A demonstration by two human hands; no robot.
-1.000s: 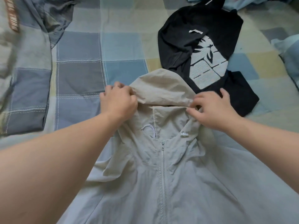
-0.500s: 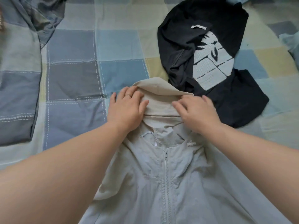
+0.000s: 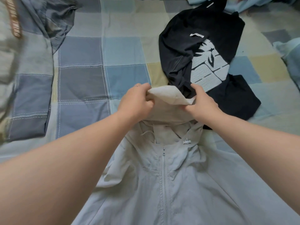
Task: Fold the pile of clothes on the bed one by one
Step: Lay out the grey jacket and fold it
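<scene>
A pale grey zip-up hooded jacket (image 3: 164,184) lies front side up on the bed, its zipper running toward me. Its beige hood (image 3: 167,96) points away from me. My left hand (image 3: 138,99) pinches the hood's left edge and my right hand (image 3: 201,101) pinches its right corner, lifting the tip off the bed. A black T-shirt with a white print (image 3: 206,62) lies crumpled just beyond the hood, partly under my right hand.
The bed (image 3: 103,65) carries a blue, grey and yellow checked cover. A grey-blue garment (image 3: 48,23) lies at the top left beside a folded checked blanket (image 3: 27,88). Light blue fabric (image 3: 290,56) sits at the right edge.
Both hands were pressing flat on the hood's base. They have moved up to its tip, closed on it and lifted the edge. The view shifted slightly.
</scene>
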